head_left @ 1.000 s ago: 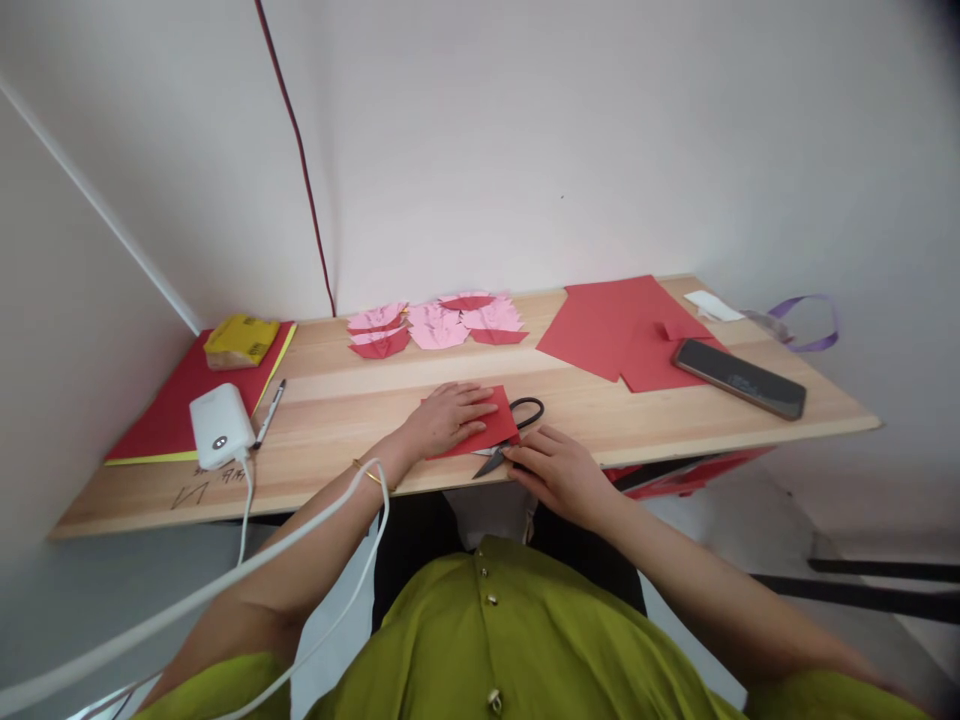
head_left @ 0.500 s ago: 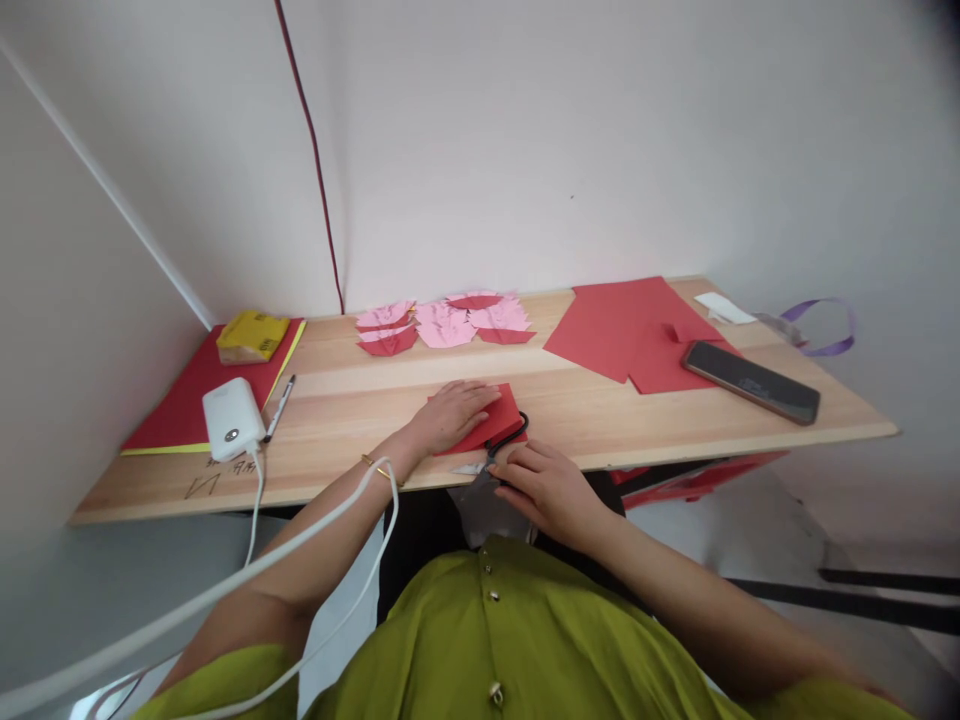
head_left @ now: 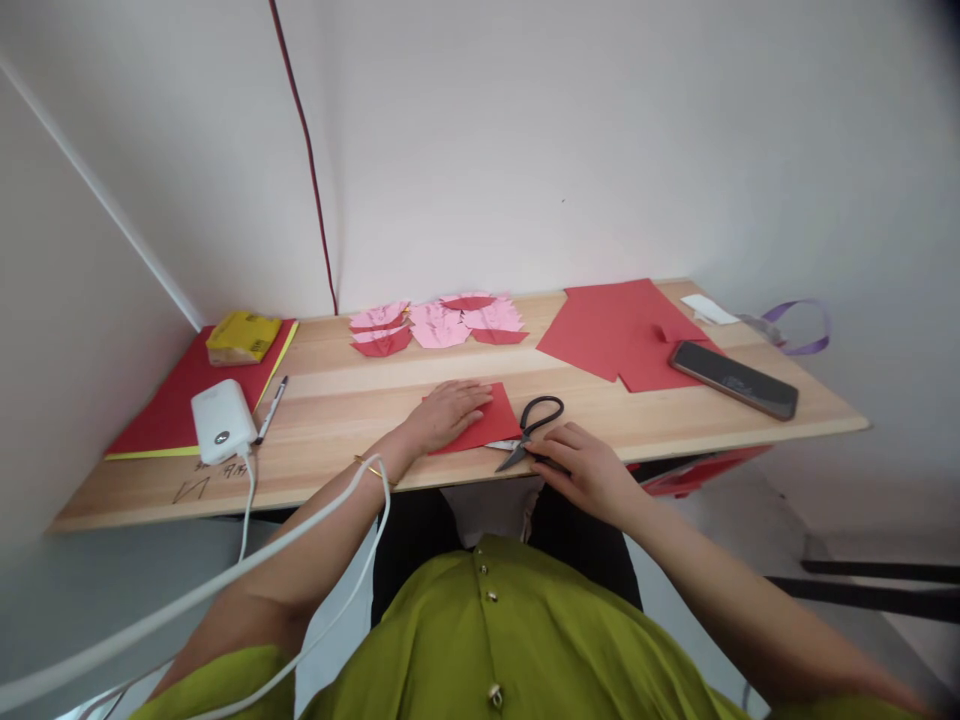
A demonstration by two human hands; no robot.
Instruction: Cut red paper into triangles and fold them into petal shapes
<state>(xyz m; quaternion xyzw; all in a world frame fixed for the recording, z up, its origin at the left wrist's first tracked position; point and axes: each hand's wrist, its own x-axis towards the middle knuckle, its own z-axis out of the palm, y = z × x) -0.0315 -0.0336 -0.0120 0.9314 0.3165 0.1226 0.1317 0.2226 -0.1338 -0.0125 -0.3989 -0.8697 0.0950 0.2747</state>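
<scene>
My left hand [head_left: 446,412] lies flat with its fingers stretched out on a small folded red paper [head_left: 496,423] near the front edge of the wooden table [head_left: 675,425]. Black-handled scissors [head_left: 537,425] lie just right of that paper, blades pointing towards me. My right hand [head_left: 589,470] rests at the table's edge, and its outstretched fingertips touch the scissors' lower handle without gripping it.
Several pink and red folded pieces [head_left: 439,325] lie at the back. Red sheets [head_left: 615,330], a phone [head_left: 733,379] and a purple ribbon [head_left: 802,325] are at right. At left are a white power bank [head_left: 222,422] with cable, a pen [head_left: 271,408] and a yellow pack [head_left: 242,337].
My right hand slid the scissors out from the red paper's edge to the right, and its fingers have loosened from them. My left hand stayed pressed on the paper.
</scene>
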